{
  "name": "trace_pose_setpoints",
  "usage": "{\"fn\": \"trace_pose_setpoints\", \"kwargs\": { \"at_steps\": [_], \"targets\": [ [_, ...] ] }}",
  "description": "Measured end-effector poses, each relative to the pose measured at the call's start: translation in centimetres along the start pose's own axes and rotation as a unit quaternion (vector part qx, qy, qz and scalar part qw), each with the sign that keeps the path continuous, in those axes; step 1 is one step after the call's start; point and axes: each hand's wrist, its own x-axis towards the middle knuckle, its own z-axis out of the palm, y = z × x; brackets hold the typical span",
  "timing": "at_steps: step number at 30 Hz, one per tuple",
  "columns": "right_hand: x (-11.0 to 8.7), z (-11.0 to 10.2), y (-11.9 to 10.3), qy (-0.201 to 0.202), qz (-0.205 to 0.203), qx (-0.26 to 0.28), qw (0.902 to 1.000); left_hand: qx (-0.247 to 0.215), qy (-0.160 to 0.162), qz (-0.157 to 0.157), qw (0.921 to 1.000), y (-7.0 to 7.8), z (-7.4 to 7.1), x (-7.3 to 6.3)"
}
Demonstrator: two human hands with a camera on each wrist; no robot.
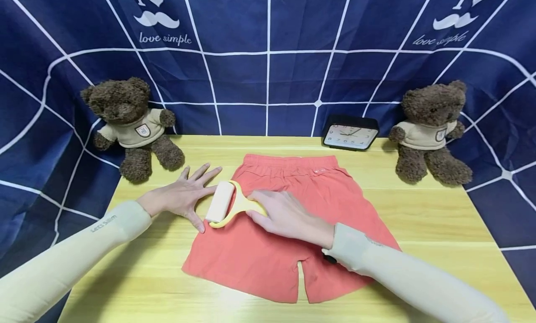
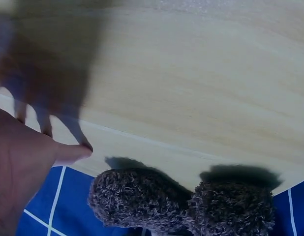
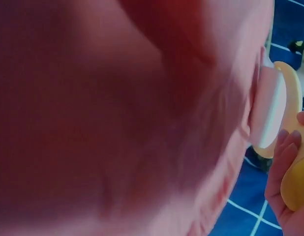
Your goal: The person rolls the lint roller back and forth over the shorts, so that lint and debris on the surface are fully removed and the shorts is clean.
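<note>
A pair of coral-red shorts (image 1: 268, 262) lies flat, waistband toward the back, on the light wooden table (image 1: 138, 276). My right hand (image 1: 289, 216) grips the yellow handle of a lint roller (image 1: 239, 203). Its white roll rests at the left side of the shorts; the right wrist view shows the roll (image 3: 273, 108) against the red fabric. Just left of the roll, my left hand (image 1: 182, 196) has its fingers spread, the thumb at the shorts' left edge. In the left wrist view, that hand (image 2: 24, 157) touches the tabletop with its fingertips.
A brown teddy bear (image 1: 136, 127) sits at the back left, and another bear (image 1: 431, 132) at the back right. Beside the right bear stands a black desk clock (image 1: 351, 133). Navy cloth (image 1: 238, 81) with white lines hangs behind and along both sides.
</note>
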Motion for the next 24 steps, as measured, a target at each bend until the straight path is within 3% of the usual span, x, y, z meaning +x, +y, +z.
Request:
{"fn": "trace_pose_setpoints", "kwargs": {
  "at_steps": [9,18,24],
  "targets": [
    [0.27,1.06,0.18,0.005,-0.023,0.004,0.9997,-0.019,-0.005,-0.021,0.9996,0.09,-0.02,-0.14],
    [0.80,0.39,0.62,-0.026,-0.014,0.021,0.9993,-0.072,-0.028,-0.050,0.9958,0.33,-0.67,-0.17],
    [0.70,0.25,0.90,-0.028,-0.006,0.031,0.9991,-0.072,0.000,-0.049,0.9962,0.63,-0.01,-0.07]
  ]
}}
